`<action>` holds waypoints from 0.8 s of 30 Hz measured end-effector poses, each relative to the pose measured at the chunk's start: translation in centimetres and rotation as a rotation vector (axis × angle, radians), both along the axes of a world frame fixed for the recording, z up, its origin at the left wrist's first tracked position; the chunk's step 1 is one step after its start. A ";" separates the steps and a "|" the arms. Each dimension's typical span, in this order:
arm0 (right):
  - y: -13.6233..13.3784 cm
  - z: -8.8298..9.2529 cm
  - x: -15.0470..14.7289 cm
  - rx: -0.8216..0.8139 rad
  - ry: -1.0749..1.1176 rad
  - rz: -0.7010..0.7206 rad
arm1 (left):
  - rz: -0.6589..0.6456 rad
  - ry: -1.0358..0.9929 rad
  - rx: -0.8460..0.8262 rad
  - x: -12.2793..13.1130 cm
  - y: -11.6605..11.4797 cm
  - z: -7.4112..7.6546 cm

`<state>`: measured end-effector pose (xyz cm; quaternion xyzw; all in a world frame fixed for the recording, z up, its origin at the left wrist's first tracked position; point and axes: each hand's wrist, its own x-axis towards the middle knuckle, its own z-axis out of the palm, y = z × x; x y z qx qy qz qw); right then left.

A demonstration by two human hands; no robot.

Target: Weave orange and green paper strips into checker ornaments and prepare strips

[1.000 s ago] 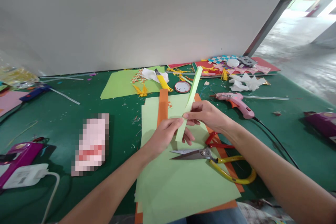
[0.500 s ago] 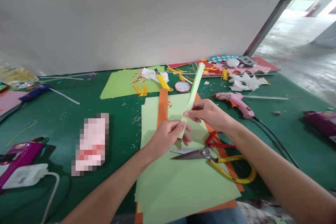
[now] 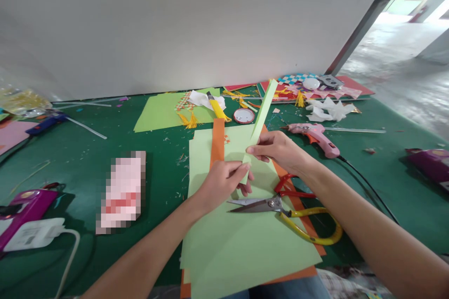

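Observation:
A pale green paper strip (image 3: 264,111) slants up and away between my two hands. My left hand (image 3: 224,178) pinches its near end between thumb and fingers. A little farther up, my right hand (image 3: 271,148) grips the strip's edge the same way. Beneath both hands lie light green paper sheets (image 3: 245,247) with orange paper under them. Left of the strip, an orange paper strip (image 3: 218,139) lies on the sheets, partly behind my left hand. Two pairs of scissors, one with yellow handles (image 3: 333,233) and one with red handles (image 3: 291,192), rest below my right hand.
A pink glue gun (image 3: 317,136) with a cord lies to the right. Behind are a yellow utility knife (image 3: 218,108), a tape roll (image 3: 243,116) and a brighter green sheet (image 3: 157,112). At left are a blue glue gun (image 3: 45,124) and a white plug adapter (image 3: 35,234).
The green strip has shifted slightly, its far end a little higher and to the right. My left fingers have curled in more under its near end.

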<state>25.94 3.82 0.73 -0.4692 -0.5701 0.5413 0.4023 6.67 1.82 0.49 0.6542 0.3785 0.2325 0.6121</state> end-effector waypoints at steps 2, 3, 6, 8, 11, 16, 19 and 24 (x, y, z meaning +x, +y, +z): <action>0.0 0.1 0.0 -0.001 -0.006 -0.003 | 0.004 0.005 0.015 0.0 0.0 -0.1; -0.1 0.2 -0.1 -0.001 -0.008 -0.004 | 0.007 0.007 0.022 0.0 0.0 -0.1; -0.1 0.3 -0.1 0.001 -0.008 -0.006 | 0.015 0.013 0.040 0.0 0.0 -0.2; -0.1 0.3 0.0 0.003 -0.005 -0.006 | 0.023 0.019 0.048 0.0 0.0 -0.3; -0.1 0.3 0.2 0.005 0.023 -0.010 | 0.037 0.028 0.051 0.0 0.1 -0.2; -0.1 0.3 0.3 0.012 0.051 -0.014 | 0.056 0.057 0.053 0.2 0.0 0.1; -0.3 0.3 -0.1 0.005 -0.035 0.074 | 0.100 0.067 0.100 0.2 0.0 0.1; -0.5 0.3 -0.7 -0.005 -0.088 0.177 | 0.112 0.074 0.113 0.3 0.1 -0.2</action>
